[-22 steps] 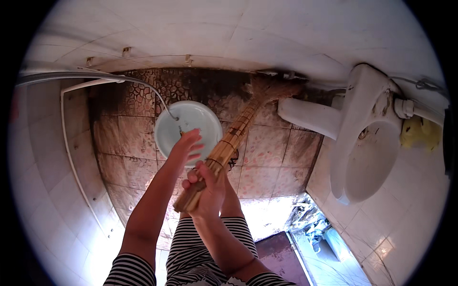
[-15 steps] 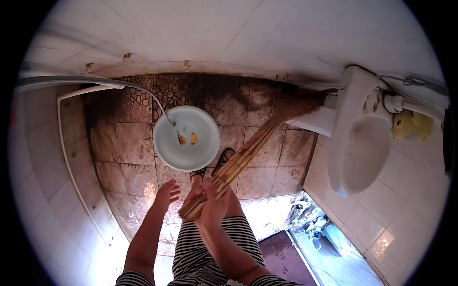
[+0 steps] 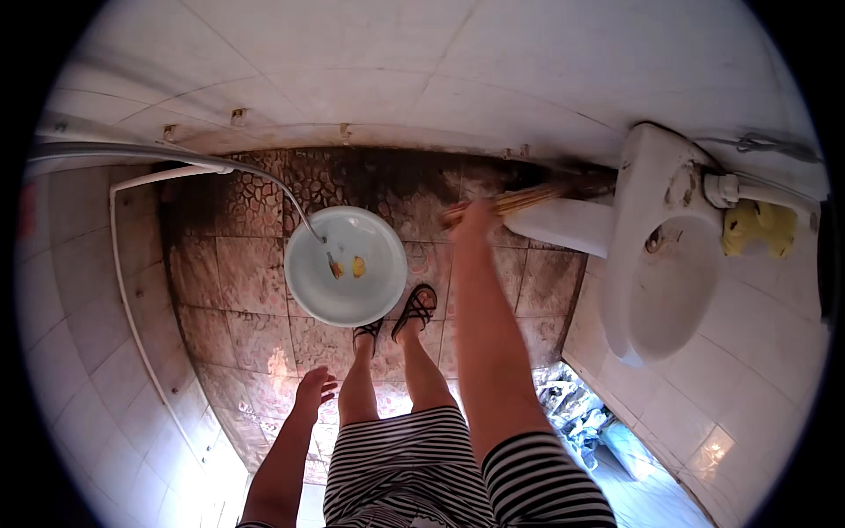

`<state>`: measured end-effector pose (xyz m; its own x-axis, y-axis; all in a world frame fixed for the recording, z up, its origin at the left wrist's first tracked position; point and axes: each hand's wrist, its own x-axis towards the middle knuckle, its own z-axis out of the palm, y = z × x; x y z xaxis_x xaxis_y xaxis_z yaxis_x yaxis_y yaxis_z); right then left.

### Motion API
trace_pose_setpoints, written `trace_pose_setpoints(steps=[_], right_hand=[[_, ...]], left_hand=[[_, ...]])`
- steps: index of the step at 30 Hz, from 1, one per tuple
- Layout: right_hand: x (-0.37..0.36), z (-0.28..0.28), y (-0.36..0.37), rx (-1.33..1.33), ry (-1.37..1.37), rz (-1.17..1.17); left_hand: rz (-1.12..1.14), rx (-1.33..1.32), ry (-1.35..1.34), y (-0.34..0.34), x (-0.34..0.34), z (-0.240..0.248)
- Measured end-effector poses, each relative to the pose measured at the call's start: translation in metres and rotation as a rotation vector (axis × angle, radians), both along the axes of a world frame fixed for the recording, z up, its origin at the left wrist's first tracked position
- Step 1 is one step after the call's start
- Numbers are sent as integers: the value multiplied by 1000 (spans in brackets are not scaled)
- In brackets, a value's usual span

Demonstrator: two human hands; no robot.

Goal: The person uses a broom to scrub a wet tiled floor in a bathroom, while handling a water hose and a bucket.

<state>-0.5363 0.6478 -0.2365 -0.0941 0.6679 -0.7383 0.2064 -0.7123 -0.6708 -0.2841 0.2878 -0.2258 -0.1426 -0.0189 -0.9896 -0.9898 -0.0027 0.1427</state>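
My right hand (image 3: 473, 225), at the end of an outstretched arm, grips the handle of a straw broom (image 3: 532, 199). The broom points to the right, its dark bristle end in the shadowed corner by the wall and partly hidden behind the washbasin. Off to the left, my left hand (image 3: 315, 389) hangs in the air with its fingers apart and holds nothing. Ahead of my feet a pale round tub (image 3: 293, 280) sits on the floor with water in it. Two small yellow-orange things (image 3: 358, 267) lie in the tub, and a hose (image 3: 290, 187) reaches into it.
A white washbasin (image 3: 615, 299) juts out on the right above its pedestal (image 3: 563, 225). Beside it is a yellow cloth (image 3: 757, 229). A white pipe (image 3: 123, 273) runs along the left wall. Plastic bags (image 3: 576, 418) lie at the lower right. Dark stains cover the floor tiles (image 3: 255, 339).
My right hand has carried the broom handle forward and to the right, away from my lap, and the broom now lies flatter across the view. My left hand has dropped slightly lower.
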Motion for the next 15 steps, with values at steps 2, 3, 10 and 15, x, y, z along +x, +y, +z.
trace_pose_setpoints(steps=[2, 3, 10, 15], right_hand=[[-14, -39, 90, -72, -154, 187], [-12, -57, 122, -116, -243, 279], [22, -91, 75, -596, 154, 330], [73, -15, -16, -655, -12, 256]], left_hand=[[29, -29, 6, 2, 5, -3], [31, -33, 4, -4, 9, -5], [130, -109, 6, -9, 27, -12], [119, -73, 103, 17, -9, 15]])
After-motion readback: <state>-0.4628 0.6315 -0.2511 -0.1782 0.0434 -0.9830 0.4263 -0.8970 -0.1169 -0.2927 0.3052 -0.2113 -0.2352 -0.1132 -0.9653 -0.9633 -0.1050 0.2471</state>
